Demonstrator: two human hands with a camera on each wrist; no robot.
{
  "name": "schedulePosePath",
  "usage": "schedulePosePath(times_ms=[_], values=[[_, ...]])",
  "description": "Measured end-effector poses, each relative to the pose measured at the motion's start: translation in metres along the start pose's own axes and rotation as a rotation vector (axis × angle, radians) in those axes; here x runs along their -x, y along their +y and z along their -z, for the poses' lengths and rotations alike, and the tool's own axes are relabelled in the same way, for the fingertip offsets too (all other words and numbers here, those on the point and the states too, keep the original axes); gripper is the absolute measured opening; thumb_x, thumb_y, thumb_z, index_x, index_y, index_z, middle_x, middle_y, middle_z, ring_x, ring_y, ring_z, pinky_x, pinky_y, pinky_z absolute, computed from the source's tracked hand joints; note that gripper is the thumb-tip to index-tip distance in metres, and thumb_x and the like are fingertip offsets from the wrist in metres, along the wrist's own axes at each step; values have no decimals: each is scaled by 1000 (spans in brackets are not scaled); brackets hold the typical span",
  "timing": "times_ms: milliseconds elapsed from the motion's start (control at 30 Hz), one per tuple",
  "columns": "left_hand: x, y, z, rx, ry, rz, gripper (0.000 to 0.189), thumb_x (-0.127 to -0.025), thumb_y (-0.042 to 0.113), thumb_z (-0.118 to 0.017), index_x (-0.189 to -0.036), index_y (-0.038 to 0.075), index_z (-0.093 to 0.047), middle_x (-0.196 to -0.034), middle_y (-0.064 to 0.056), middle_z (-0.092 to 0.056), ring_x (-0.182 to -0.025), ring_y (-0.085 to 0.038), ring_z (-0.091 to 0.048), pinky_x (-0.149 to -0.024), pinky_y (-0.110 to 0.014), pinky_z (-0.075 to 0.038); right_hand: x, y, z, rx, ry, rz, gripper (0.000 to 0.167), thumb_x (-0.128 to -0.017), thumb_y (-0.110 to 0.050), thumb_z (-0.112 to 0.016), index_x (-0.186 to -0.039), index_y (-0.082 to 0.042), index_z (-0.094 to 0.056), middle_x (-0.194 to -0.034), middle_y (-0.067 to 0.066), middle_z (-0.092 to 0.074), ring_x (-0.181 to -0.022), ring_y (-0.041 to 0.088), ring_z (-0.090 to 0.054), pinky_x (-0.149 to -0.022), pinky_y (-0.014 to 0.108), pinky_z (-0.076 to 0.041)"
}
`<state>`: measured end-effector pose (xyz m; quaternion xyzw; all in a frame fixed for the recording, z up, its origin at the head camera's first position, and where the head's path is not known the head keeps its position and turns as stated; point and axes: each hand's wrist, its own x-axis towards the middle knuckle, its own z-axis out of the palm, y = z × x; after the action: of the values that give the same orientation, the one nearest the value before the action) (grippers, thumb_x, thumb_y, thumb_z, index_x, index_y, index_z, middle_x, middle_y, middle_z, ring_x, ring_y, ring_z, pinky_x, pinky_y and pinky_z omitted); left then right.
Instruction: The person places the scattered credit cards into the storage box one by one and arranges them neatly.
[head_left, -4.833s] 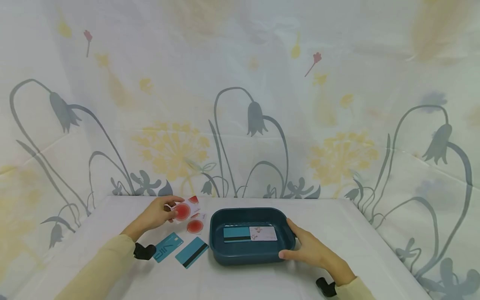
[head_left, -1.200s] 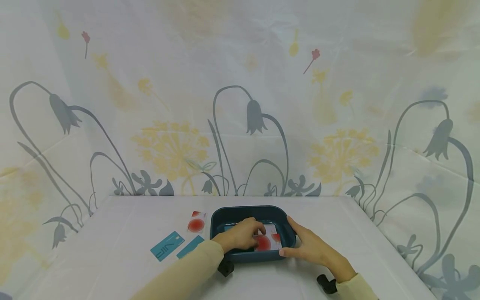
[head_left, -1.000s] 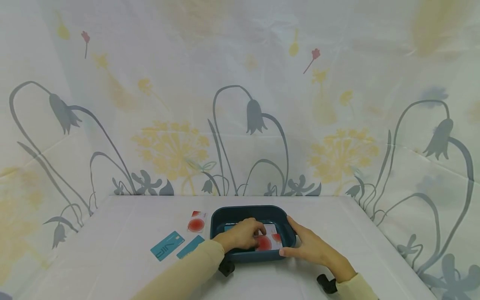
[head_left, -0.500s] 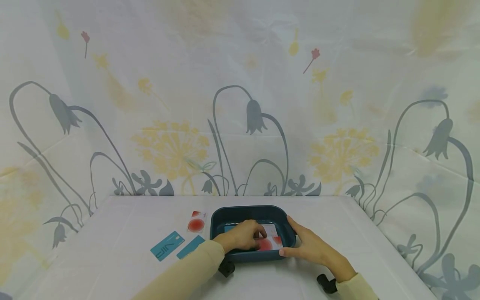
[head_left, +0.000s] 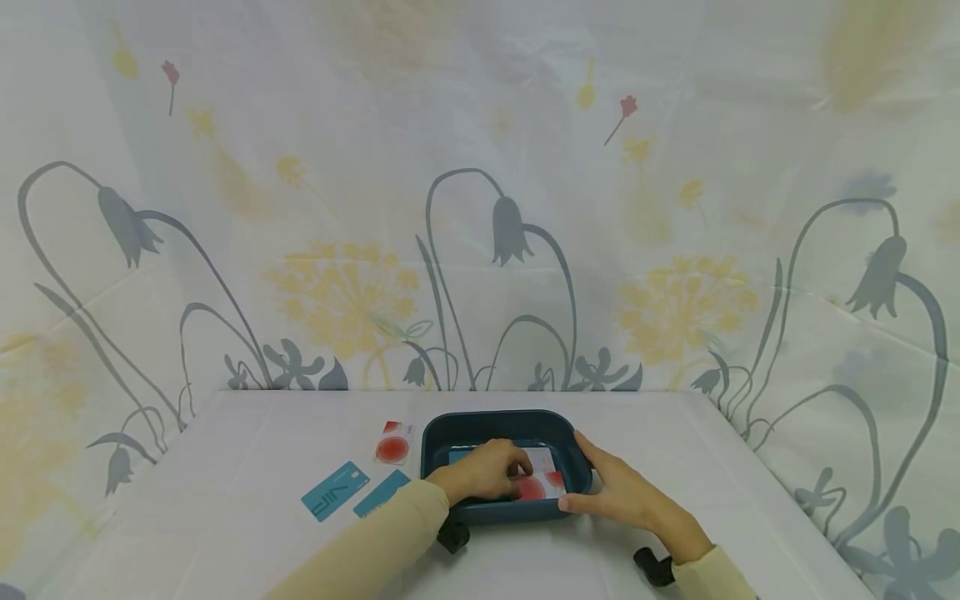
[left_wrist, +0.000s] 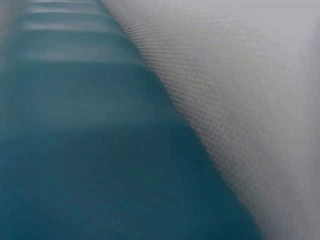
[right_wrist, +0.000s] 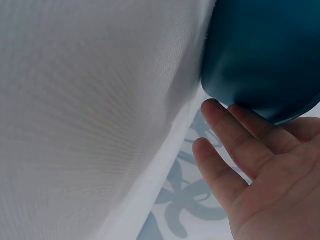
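Observation:
A dark teal tray (head_left: 517,514) stands on the white-covered table. Inside it, my left hand (head_left: 487,469) pinches the left end of a white card with red circles (head_left: 536,487) near the front wall; its fingertips are partly hidden. Behind that card lie a pale card (head_left: 542,458) and a blue card (head_left: 459,453), partly covered by the hand. My right hand (head_left: 622,493) holds the tray's right end, thumb on the front wall, fingers along the side. The right wrist view has those fingers (right_wrist: 232,132) beside the tray wall (right_wrist: 265,55); the left wrist view has only tray wall (left_wrist: 85,175) and cloth.
Left of the tray lie another red-circle card (head_left: 392,444), a blue VIP card (head_left: 335,492) and a blue card (head_left: 381,490) partly under the left sleeve (head_left: 375,542). A floral cloth (head_left: 480,317) hangs behind the table.
Since the oldest frame, my left hand has carried one red-circle card from the table's left into the tray. Over the last second that card has shifted slightly; the right hand stays put.

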<state>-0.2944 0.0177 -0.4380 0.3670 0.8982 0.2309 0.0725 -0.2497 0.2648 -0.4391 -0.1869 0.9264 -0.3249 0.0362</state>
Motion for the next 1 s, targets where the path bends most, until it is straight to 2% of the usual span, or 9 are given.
schedulePosePath(times_ms=[433, 633, 833, 1000], values=[[1, 0, 1, 32, 28, 2, 24, -83, 18, -74, -106, 15, -72, -88, 5, -58, -79, -3, -51, -71, -21, -46, -1, 1, 0, -10, -5, 3, 106, -77, -54, -72, -152, -3, -17, -151, 16, -32, -136, 32, -32, -106, 58, -27], [1, -3, 4, 34, 54, -23, 25, -82, 16, -74, -107, 13, -71, -88, 3, -59, -77, -4, -51, -70, -20, -46, -1, 0, 0, -12, -11, -2, 106, -77, -55, -72, -151, -2, -17, -151, 16, -32, -136, 33, -33, -105, 58, -28], [7, -6, 18, 54, 110, -35, 27, -84, 13, -72, -110, 11, -70, -92, 1, -59, -79, -8, -55, -70, -20, -47, -1, -1, 0, -13, -11, -8, 105, -77, -53, -72, -151, -2, -17, -151, 16, -32, -136, 33, -33, -105, 59, -27], [24, -9, 35, 75, 149, -17, 29, -86, 17, -71, -114, 11, -68, -100, -3, -60, -84, -12, -55, -74, -24, -47, -1, 0, 0, -8, -4, 1, 106, -77, -54, -72, -151, -1, -17, -151, 17, -31, -136, 33, -33, -106, 57, -28]])
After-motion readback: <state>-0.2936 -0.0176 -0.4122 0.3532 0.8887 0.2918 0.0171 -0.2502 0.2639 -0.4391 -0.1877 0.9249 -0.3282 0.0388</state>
